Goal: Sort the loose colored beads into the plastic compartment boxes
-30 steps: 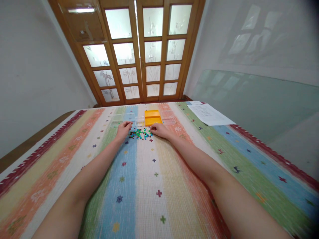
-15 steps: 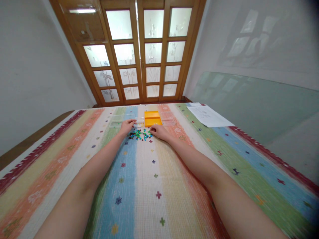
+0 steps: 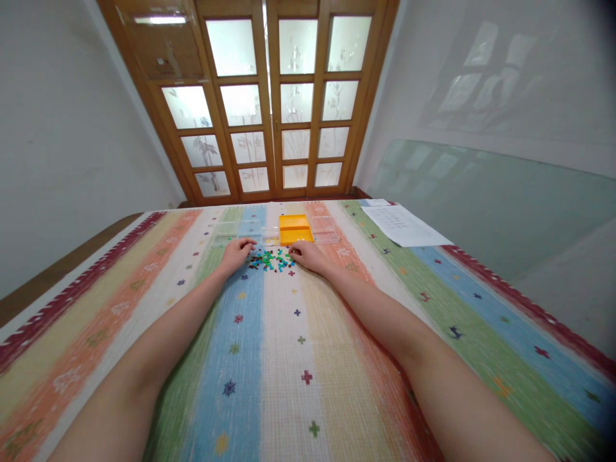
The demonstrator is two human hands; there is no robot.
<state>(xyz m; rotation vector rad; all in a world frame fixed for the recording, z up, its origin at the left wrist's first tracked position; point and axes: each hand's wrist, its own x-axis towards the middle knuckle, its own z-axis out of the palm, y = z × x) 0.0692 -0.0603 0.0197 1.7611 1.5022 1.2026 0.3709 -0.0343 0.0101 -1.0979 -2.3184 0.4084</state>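
A small heap of tiny coloured pieces, mostly green, blue and dark, lies on the striped cloth far ahead of me. My left hand rests at the heap's left edge with fingers curled down onto the cloth. At the right edge my right hand has its fingers bent and pinched at the pieces. What either hand holds is too small to make out. Just behind the heap stands an orange tray, flanked by clear plastic trays on the left and another clear tray on the right.
The striped, patterned cloth covers the whole surface. A white printed sheet lies at the far right. Wooden doors with frosted panes stand behind. A glass panel leans against the right wall.
My left hand reached forward to the clear trays and has come back to the heap's left edge. The right hand stays at the heap's right edge.
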